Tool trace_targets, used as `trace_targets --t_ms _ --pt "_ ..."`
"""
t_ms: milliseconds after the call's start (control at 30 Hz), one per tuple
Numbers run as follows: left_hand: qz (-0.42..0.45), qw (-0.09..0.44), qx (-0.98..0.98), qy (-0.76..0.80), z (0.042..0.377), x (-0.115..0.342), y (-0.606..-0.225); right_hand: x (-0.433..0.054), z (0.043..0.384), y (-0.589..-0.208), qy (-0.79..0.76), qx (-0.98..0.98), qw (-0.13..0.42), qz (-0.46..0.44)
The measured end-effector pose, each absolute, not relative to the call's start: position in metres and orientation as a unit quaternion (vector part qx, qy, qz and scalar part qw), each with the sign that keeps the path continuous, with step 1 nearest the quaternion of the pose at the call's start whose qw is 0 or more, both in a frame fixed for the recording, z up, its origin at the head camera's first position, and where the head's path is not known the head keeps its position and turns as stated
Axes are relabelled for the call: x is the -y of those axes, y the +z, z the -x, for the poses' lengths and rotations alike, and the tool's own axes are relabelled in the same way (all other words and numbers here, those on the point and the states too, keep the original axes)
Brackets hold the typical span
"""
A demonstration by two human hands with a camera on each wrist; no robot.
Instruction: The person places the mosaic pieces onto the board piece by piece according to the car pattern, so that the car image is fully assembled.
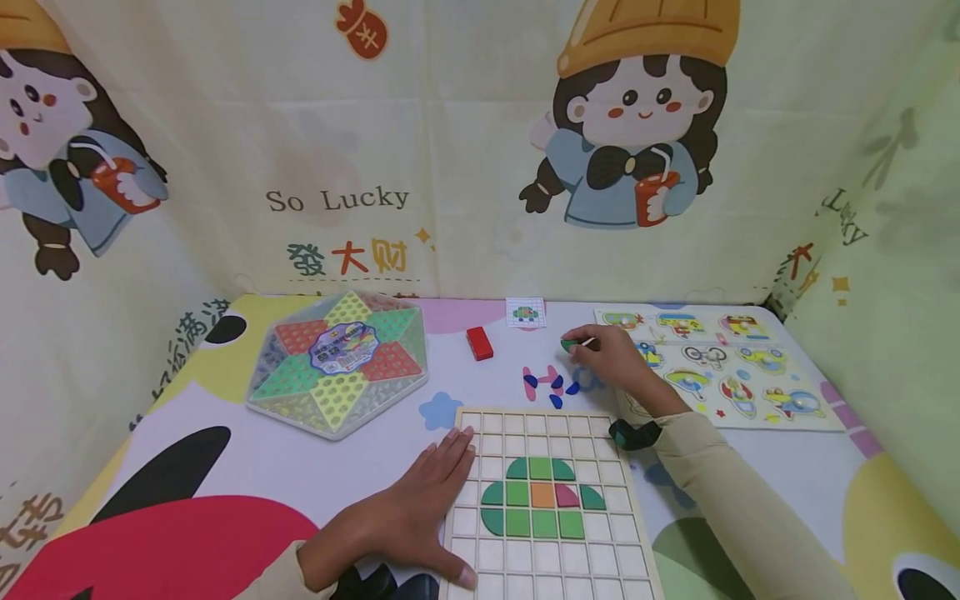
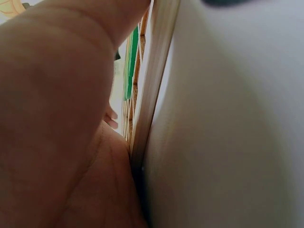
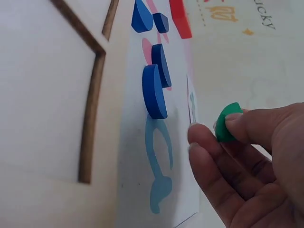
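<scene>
My right hand (image 1: 611, 357) pinches a small green quarter-round piece (image 3: 229, 122) between thumb and fingers, raised over the far right of the table. Flat along the left edge of a wooden grid board (image 1: 551, 567) lies my left hand (image 1: 412, 508), its fingers straight and thumb spread at the near end. The board bears green squares (image 1: 517, 522), dark green rounded pieces (image 1: 492, 521), an orange square (image 1: 542, 496) and a crimson rounded piece (image 1: 567, 496), set in its cells. In the left wrist view, the board's side edge (image 2: 154, 80) runs beside my palm.
Several blue pieces (image 3: 153, 90) lie beyond the board. Behind them are a red block (image 1: 480, 343) and a small pattern card (image 1: 525, 312). A hexagonal game box (image 1: 337, 367) sits at the left, a vehicle picture puzzle (image 1: 720, 367) at the right. Printed cloth hangs behind the table.
</scene>
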State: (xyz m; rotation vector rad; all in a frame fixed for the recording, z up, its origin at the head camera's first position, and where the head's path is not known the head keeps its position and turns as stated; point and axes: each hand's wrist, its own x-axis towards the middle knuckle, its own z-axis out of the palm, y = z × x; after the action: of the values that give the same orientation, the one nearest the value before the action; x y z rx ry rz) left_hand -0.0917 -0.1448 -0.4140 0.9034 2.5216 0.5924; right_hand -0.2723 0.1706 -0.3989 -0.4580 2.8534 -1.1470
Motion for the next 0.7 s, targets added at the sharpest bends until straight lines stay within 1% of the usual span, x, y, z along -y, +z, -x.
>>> trace_targets --t_ms 267,400,600,700 --pt "-0.322 0.204 -0.899 0.213 0.091 0.144 -0.414 -0.181 0.264 -0.398 -0.361 -0.921 -0.005 0.149" --pt "-0.325 0.199 -0.899 0.216 0.092 0.145 -0.413 -0.185 0.259 -0.400 -0.374 -0.917 0.004 0.141" --pt "-0.324 0.202 -0.895 0.228 0.092 0.146 -0.411 -0.185 0.251 -0.404 -0.376 -0.913 0.008 0.159" --pt "-0.322 0.205 -0.895 0.230 0.092 0.146 -0.410 -0.183 0.247 -0.405 -0.396 -0.906 0.026 0.151"
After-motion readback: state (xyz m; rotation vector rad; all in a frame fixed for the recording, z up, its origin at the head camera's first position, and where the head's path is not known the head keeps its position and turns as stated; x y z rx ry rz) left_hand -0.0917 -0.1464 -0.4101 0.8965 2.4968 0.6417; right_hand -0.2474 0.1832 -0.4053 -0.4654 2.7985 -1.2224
